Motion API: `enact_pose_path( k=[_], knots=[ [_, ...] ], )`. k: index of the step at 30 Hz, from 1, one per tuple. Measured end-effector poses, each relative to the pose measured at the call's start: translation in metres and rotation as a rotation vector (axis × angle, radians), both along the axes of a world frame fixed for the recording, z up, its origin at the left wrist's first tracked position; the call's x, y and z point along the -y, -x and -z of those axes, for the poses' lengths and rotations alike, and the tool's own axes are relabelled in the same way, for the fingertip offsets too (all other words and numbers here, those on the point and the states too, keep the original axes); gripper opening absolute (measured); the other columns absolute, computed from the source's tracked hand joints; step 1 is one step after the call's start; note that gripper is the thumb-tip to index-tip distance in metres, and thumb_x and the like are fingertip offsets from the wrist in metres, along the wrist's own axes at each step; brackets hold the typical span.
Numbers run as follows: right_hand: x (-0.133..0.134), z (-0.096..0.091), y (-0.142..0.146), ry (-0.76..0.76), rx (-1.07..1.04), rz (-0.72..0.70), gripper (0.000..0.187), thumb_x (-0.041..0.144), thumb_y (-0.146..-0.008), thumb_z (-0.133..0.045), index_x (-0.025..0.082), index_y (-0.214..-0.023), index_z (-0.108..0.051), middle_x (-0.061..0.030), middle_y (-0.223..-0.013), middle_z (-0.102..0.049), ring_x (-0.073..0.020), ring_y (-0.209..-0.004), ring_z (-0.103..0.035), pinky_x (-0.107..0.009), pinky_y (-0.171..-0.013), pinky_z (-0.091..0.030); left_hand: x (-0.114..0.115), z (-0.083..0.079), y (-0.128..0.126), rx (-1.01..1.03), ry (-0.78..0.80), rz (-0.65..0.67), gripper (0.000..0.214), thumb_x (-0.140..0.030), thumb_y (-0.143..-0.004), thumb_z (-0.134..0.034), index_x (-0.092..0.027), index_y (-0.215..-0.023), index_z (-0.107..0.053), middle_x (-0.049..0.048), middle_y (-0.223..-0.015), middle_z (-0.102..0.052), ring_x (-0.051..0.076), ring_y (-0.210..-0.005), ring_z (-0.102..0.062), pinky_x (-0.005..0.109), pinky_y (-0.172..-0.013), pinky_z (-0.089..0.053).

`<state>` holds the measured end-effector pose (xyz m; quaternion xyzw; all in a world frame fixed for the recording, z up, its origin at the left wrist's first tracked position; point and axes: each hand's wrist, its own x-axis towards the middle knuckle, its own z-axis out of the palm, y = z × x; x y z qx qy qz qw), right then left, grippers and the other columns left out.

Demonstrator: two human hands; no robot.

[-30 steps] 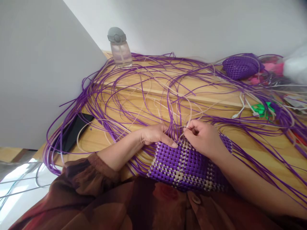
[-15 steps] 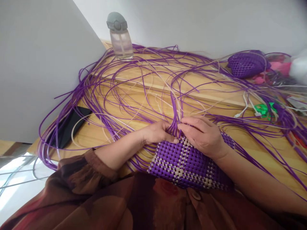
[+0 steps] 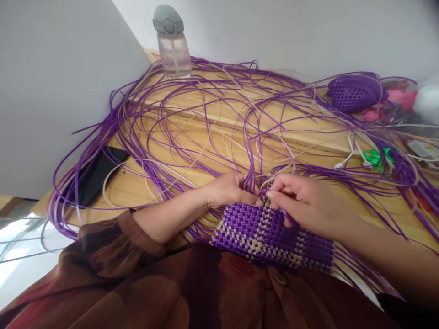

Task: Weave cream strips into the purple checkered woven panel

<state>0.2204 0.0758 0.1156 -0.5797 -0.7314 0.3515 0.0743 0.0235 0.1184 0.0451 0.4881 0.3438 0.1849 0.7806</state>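
I sit at the front edge of a wooden table (image 3: 127, 191), a grey panel (image 3: 68, 55) along its left edge and a pale wall (image 3: 274, 32) behind it. Loose purple and beige strands (image 3: 118, 119) sprawl across it; a clear bottle (image 3: 174, 54) stands near the back left corner, a flat black object (image 3: 107, 168) lies by the left edge, and a purple openwork piece (image 3: 356, 92) and a green bundle (image 3: 379, 159) lie toward the right edge. My checked woven piece (image 3: 238, 221) is at the front edge, against my clothes. My left hand (image 3: 233, 192) grips its upper rim, thumb in front, as it did half a second ago. My right hand (image 3: 303, 203), its fingers then stretched beside the upright strands, now has thumb and forefinger closed on a purple strand (image 3: 263, 193) at that rim.
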Motion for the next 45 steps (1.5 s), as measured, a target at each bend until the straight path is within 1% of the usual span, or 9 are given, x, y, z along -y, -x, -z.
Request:
enact_pose_path(
  k=[1,5,10,19,22,25,32,39,45],
  knots=[
    [-0.002,-0.001,0.002,0.074,-0.045,0.043,0.022,0.036,-0.094,-0.051,0.020,-0.080,-0.058,0.0036,-0.054,-0.061,-0.0102,-0.045,-0.056,-0.022,-0.045,-0.041,0.001,0.000,0.000,-0.005,-0.014,-0.003,0.028,-0.025,-0.058,-0.086,-0.011,-0.077,-0.070,-0.0026,-0.064,-0.061,0.007,-0.057,-0.050,0.023,-0.058,-0.038],
    [-0.007,-0.003,0.008,0.088,-0.103,0.096,0.020,0.035,-0.088,-0.059,0.019,-0.077,-0.062,0.0021,-0.057,-0.062,-0.0102,-0.049,-0.058,-0.021,-0.047,-0.044,0.003,-0.001,-0.002,-0.012,-0.044,-0.020,0.033,-0.032,-0.057,-0.088,-0.011,-0.074,-0.070,-0.0021,-0.066,-0.061,0.008,-0.059,-0.050,0.024,-0.061,-0.038],
    [-0.008,0.000,0.017,0.295,-0.264,0.252,0.015,0.032,-0.088,-0.059,0.018,-0.084,-0.061,-0.0006,-0.061,-0.067,-0.0127,-0.050,-0.064,-0.022,-0.047,-0.053,0.005,0.004,-0.004,0.075,-0.074,-0.034,0.033,-0.031,-0.057,-0.088,-0.012,-0.073,-0.067,-0.0027,-0.067,-0.059,0.009,-0.062,-0.050,0.025,-0.064,-0.038],
    [-0.003,0.016,0.019,0.141,-0.301,0.215,0.019,0.037,-0.089,-0.061,0.019,-0.088,-0.066,0.0016,-0.056,-0.065,-0.0121,-0.050,-0.065,-0.018,-0.045,-0.048,0.016,0.001,-0.012,0.031,-0.019,-0.208,0.018,-0.018,-0.061,-0.078,-0.012,-0.072,-0.066,-0.0051,-0.063,-0.056,0.007,-0.057,-0.046,0.022,-0.060,-0.034],
    [-0.006,0.008,0.015,0.040,-0.212,0.147,0.015,0.033,-0.089,-0.062,0.020,-0.088,-0.069,0.0011,-0.060,-0.068,-0.0103,-0.054,-0.066,-0.017,-0.051,-0.050,0.015,0.000,-0.011,0.029,-0.009,-0.183,0.018,-0.018,-0.061,-0.079,-0.012,-0.073,-0.067,-0.0045,-0.065,-0.057,0.007,-0.058,-0.048,0.022,-0.061,-0.036],
    [-0.009,0.004,0.013,0.058,-0.216,0.152,0.012,0.028,-0.087,-0.063,0.019,-0.087,-0.070,0.0001,-0.063,-0.069,-0.0106,-0.056,-0.067,-0.018,-0.053,-0.052,0.012,0.001,-0.009,0.037,-0.014,-0.137,0.022,-0.020,-0.060,-0.083,-0.011,-0.075,-0.069,-0.0030,-0.068,-0.061,0.007,-0.060,-0.051,0.022,-0.063,-0.038],
    [-0.004,0.017,0.017,0.096,-0.349,0.236,0.013,0.031,-0.086,-0.062,0.020,-0.087,-0.069,0.0008,-0.063,-0.067,-0.0120,-0.052,-0.063,-0.022,-0.050,-0.051,0.009,0.005,-0.007,0.167,-0.005,-0.042,0.033,-0.030,-0.060,-0.087,-0.011,-0.082,-0.073,0.0047,-0.078,-0.071,0.016,-0.077,-0.065,0.030,-0.082,-0.049],
    [-0.002,0.012,0.014,-0.108,-0.209,0.106,0.014,0.029,-0.086,-0.063,0.022,-0.084,-0.074,-0.0002,-0.079,-0.072,-0.0144,-0.070,-0.065,-0.026,-0.065,-0.050,0.013,0.001,-0.007,0.076,-0.019,-0.129,0.027,-0.023,-0.057,-0.088,-0.012,-0.075,-0.071,-0.0042,-0.066,-0.063,0.007,-0.060,-0.052,0.022,-0.067,-0.043],
    [-0.008,0.004,0.010,0.021,-0.224,0.145,0.014,0.032,-0.083,-0.066,0.022,-0.084,-0.075,-0.0013,-0.073,-0.071,-0.0142,-0.064,-0.064,-0.026,-0.058,-0.049,0.010,0.001,-0.006,0.097,-0.016,-0.092,0.031,-0.024,-0.055,-0.089,-0.013,-0.079,-0.072,-0.0031,-0.071,-0.066,0.008,-0.065,-0.055,0.023,-0.070,-0.043]
  ],
)
